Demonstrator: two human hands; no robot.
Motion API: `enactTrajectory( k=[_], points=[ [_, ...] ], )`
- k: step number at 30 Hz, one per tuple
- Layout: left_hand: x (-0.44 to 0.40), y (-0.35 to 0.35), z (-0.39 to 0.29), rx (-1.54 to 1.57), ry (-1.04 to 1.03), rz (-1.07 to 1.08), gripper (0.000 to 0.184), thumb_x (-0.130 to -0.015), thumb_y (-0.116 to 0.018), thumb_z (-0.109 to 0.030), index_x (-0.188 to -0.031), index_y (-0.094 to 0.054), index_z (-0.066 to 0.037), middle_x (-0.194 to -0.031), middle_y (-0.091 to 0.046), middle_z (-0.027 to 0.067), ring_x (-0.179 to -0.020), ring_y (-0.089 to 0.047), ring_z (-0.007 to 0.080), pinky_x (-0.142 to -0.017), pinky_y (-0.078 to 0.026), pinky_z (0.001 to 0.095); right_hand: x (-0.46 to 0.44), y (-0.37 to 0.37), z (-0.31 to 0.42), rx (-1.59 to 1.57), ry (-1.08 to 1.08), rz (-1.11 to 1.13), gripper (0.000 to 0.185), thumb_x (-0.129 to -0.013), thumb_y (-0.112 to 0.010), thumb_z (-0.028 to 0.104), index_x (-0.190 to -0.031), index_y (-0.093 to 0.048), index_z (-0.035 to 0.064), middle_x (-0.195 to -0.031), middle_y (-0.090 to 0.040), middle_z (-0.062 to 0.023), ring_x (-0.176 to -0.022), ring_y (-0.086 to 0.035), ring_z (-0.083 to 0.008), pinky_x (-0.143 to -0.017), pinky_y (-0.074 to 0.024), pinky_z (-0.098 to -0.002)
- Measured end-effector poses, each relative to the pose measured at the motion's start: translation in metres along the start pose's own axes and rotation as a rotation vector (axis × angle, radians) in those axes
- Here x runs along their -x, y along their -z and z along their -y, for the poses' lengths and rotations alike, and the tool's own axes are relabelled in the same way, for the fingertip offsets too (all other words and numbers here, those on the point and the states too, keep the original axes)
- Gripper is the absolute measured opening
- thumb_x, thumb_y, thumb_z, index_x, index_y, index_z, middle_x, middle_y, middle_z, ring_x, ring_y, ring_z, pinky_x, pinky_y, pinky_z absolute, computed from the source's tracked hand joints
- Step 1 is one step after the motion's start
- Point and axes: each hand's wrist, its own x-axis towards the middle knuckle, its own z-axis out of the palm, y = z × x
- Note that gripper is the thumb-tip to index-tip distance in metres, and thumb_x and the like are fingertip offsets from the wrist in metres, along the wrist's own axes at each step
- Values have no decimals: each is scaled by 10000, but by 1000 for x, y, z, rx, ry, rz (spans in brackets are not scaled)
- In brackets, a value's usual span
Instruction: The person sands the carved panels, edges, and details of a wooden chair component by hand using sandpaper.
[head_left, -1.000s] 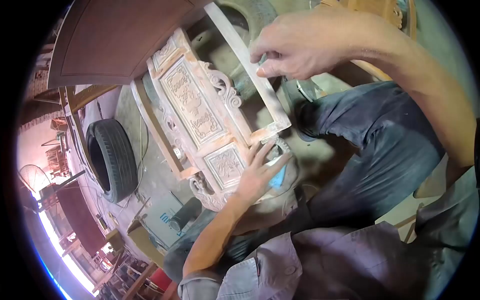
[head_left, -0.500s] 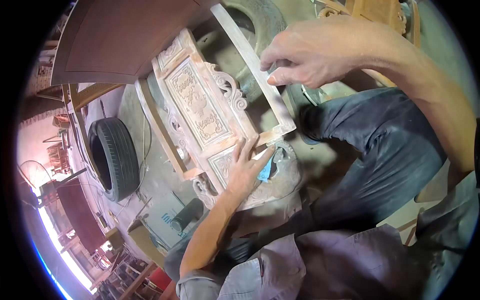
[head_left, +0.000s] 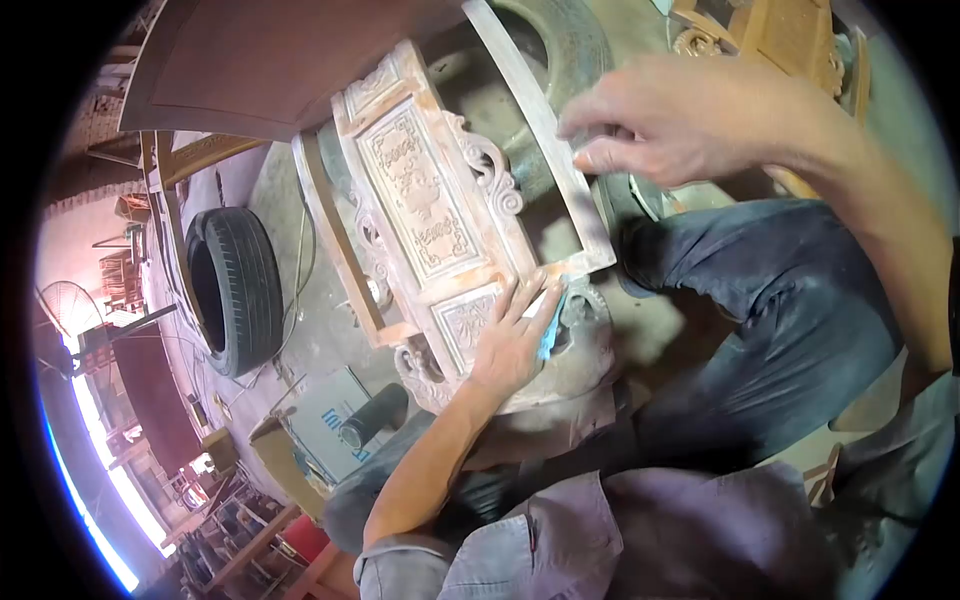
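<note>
A pale carved wooden chair back (head_left: 420, 195) leans tilted in front of me, with scrollwork along its sides and a side rail (head_left: 535, 110) on each side. My left hand (head_left: 512, 340) lies on its lower part, fingers stretched over a cross rail. A thin blue sheet (head_left: 548, 343), possibly sandpaper, is pressed between that hand's index finger and thumb side and the wood. My right hand (head_left: 660, 125) is raised beside the right rail, blurred, thumb and bent fingers apart and nothing visible between them. Whether its fingertips touch the rail cannot be made out.
A large brown panel (head_left: 250, 60) overhangs the upper left. One tire (head_left: 235, 290) stands on the left, another (head_left: 590, 50) lies behind the frame. A box (head_left: 330, 415) with a dark cylinder (head_left: 375, 415) sits lower left. A brown carved piece (head_left: 785, 45) is at upper right.
The view has shifted, so the chair back and both hands appear farther right. My left fingers now cover more of the blue sheet. My right hand stays raised by the rail.
</note>
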Motion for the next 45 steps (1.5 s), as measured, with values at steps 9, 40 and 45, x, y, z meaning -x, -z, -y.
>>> enactTrajectory(
  k=[9, 40, 45],
  points=[
    [-2, -7, -14, 26, 148, -41, 801, -898, -708, -60, -1621, -388, 73, -1576, -541, 292, -1531, -459, 419, -1292, -327, 545, -6, -2, 9, 4, 58, 23, 366, -1069, -622, 294, -1270, -711, 1, -940, -759, -196, -900, -727, -398, -805, -554, -481],
    [-26, -16, -47, 110, 315, -203, 876, -835, -786, -78, -1614, -410, 64, -1490, -597, 307, -1491, -482, 454, -1255, -388, 539, 0, 12, 7, 59, -12, -3, 402, -1070, -621, 305, -1338, -691, 13, -1108, -774, -221, -1060, -732, -423, -905, -576, -501],
    [-12, -12, -31, 42, 237, -140, 855, -841, -747, -16, -1609, -389, 96, -1477, -610, 323, -1514, -480, 410, -1277, -338, 566, -3, 12, 11, 93, -15, 38, 404, -1064, -630, 307, -1328, -696, 8, -1117, -768, -233, -1069, -723, -435, -920, -568, -499]
  ],
)
